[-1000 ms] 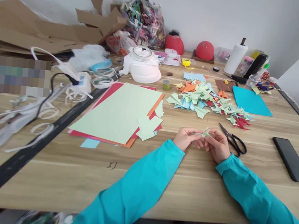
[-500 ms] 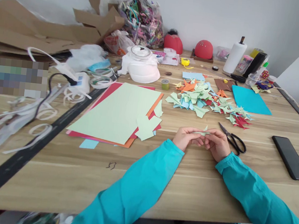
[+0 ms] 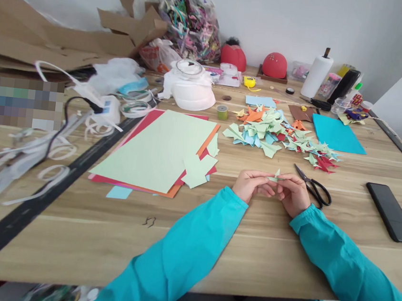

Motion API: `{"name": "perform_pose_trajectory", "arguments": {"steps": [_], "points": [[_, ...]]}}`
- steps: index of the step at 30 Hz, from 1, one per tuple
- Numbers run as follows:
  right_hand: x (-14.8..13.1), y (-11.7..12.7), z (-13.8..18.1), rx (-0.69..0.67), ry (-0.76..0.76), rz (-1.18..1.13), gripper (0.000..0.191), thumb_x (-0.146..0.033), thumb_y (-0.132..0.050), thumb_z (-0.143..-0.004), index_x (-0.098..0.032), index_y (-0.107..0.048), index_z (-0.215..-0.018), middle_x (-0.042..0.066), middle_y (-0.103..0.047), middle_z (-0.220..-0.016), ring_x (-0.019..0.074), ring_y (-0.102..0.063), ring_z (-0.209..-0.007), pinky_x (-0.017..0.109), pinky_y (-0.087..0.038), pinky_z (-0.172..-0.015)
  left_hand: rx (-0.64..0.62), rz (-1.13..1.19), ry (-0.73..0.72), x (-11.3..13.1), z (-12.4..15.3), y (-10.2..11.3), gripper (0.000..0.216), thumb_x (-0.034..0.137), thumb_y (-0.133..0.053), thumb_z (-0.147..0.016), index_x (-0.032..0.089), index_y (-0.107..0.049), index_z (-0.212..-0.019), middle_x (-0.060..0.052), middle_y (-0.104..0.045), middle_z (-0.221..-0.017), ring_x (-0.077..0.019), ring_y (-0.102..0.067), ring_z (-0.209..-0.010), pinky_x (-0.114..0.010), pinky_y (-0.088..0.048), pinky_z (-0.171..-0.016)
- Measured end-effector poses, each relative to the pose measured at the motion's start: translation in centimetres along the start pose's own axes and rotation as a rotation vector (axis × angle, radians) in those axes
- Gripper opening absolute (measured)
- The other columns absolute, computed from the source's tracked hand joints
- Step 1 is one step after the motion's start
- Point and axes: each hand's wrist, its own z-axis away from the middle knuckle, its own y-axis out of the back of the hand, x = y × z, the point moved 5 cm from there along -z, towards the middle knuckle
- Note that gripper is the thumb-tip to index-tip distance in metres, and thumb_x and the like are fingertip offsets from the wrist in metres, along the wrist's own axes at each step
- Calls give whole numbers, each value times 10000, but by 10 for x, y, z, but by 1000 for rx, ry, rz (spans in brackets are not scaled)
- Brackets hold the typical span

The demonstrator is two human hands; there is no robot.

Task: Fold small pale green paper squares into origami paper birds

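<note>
A small folded piece of pale green paper (image 3: 276,176) is pinched between both my hands, with one pointed tip sticking up. My left hand (image 3: 254,185) is closed on its left end, and my right hand (image 3: 293,192) grips its right end. Scissors (image 3: 314,185) with black handles lie just beyond my right hand. Farther back is a heap of folded paper shapes (image 3: 266,124) in green, orange, blue and red. To the left, a stack of coloured paper sheets (image 3: 158,146) has cut green pieces (image 3: 197,170) on its corner.
A black phone (image 3: 391,212) lies at the right. A turquoise sheet (image 3: 339,134) is behind the scissors. White cords and a power strip (image 3: 106,112) spread over the left side. Pincushions (image 3: 274,65), a tape measure (image 3: 249,82) and bags line the wall.
The folded paper has shifted slightly between my fingertips, its tip standing a little differently. Both hands stay in nearly the same place.
</note>
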Motion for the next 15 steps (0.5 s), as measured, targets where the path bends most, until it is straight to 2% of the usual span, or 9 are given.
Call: {"name": "perform_pose_trajectory", "arguments": {"steps": [15], "points": [[-2, 3, -1, 20, -35, -55, 89, -127, -646, -578, -172, -635, -655, -18, -564, -430, 78, -428, -345, 195, -312, -340, 20, 27, -46, 2, 1, -2, 297, 181, -673, -563, 90, -654, -844, -80, -682, -693, -160, -613, -500, -275, -483, -490]]}}
